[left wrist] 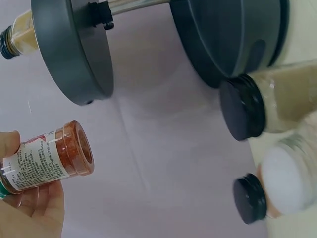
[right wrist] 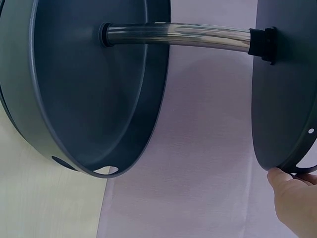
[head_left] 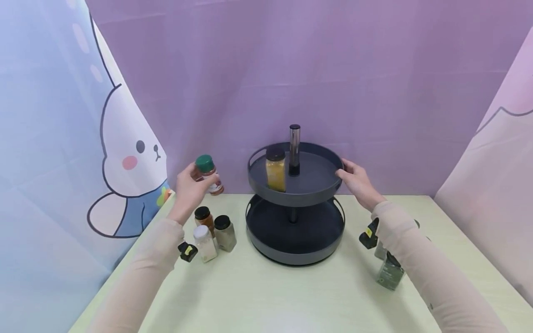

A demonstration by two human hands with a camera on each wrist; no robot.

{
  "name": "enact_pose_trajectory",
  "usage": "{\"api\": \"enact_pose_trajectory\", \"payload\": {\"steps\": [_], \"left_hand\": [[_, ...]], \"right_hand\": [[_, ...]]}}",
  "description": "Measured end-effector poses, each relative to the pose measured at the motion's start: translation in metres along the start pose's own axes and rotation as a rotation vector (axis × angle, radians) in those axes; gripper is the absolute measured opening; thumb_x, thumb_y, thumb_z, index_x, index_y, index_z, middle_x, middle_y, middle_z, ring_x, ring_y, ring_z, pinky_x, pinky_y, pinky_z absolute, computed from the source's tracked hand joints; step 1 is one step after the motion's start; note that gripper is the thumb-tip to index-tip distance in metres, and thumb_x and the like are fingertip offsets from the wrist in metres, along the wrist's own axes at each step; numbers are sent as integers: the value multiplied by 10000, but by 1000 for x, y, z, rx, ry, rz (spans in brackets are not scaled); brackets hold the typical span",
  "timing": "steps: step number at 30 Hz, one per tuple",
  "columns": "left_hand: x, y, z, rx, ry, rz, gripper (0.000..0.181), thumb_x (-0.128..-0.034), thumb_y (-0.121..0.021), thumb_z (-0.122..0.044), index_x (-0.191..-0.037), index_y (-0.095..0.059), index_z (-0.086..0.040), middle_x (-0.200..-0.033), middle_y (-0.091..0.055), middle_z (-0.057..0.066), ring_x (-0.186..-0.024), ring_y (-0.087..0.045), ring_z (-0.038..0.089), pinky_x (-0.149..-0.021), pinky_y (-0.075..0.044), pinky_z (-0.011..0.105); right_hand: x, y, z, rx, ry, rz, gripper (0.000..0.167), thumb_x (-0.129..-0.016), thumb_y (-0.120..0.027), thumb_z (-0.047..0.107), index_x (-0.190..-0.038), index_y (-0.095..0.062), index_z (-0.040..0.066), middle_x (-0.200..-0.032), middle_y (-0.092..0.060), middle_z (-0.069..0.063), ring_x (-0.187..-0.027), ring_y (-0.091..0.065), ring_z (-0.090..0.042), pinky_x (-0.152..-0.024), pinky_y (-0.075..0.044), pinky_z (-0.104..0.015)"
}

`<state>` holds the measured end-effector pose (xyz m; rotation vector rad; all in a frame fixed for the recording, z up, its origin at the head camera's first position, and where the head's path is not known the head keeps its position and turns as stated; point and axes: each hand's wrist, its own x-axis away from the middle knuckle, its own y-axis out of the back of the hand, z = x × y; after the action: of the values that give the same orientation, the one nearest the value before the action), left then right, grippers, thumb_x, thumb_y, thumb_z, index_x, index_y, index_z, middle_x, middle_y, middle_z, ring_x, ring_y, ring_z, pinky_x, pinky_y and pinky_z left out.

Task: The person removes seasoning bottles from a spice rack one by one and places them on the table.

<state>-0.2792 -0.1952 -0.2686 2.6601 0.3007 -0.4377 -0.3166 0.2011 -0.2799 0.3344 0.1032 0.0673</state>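
Note:
My left hand [head_left: 189, 190] holds a spice jar [head_left: 204, 163] with a green lid, raised and tilted above the left part of the table. In the left wrist view, reddish contents show through the clear bottom of this jar [left wrist: 74, 148], below a printed label. My right hand [head_left: 361, 186] grips the right rim of the upper tray [head_left: 318, 178] of a dark two-tier rack. The right wrist view has the thumb [right wrist: 280, 174] against the rim beside a handle cutout; the other fingers are partly hidden. A black-lidded jar of yellow spice [head_left: 275, 173] stands on the upper tray's left side.
Below, the lower tray [head_left: 295, 254] rests on the table. Left of it stand a white-lidded jar [head_left: 207, 247], a black-lidded jar with beige contents [head_left: 226, 236] and a brown-orange jar [head_left: 202, 213]. Under my right forearm, a green jar [head_left: 390, 275] and others are partly hidden.

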Motion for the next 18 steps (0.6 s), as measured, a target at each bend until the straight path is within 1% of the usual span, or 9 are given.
{"api": "enact_pose_trajectory", "payload": {"steps": [4, 11, 15, 18], "left_hand": [[1, 6, 11, -7, 6, -1, 426, -829, -666, -297, -1192, -532, -120, -1167, -603, 85, -1106, -530, 228, -988, -412, 445], [5, 18, 33, -52, 90, -31, 472, -840, -648, -304, -1241, -496, -107, -1228, -570, 109, -1161, -502, 262, -1008, -392, 481], [8, 25, 45, -57, 114, -53, 475, -842, -646, -293, -1247, -492, -98, -1227, -570, 123, -1164, -500, 269, -1017, -376, 489], [10, 31, 53, -81, 132, -74, 454, -849, -638, -289, -1236, -500, -96, -1219, -578, 125, -1160, -504, 266, -1017, -366, 502]], "right_hand": [[0, 1, -1, -7, -1, -3, 638, -926, -407, 159, -1467, -93, 34, -1510, -173, -174, -1387, -186, -289, -1126, -210, -463], [-1, 1, -1, -17, 0, -2, 640, -925, -408, 156, -1466, -91, 29, -1507, -181, -178, -1384, -197, -286, -1125, -216, -454], [-1, 0, 0, -22, 0, -2, 635, -926, -404, 147, -1465, -93, 27, -1506, -185, -177, -1383, -199, -285, -1125, -216, -455], [-1, 1, 0, -24, 3, -4, 632, -927, -402, 149, -1465, -96, 23, -1502, -196, -180, -1381, -205, -286, -1125, -216, -457]]}}
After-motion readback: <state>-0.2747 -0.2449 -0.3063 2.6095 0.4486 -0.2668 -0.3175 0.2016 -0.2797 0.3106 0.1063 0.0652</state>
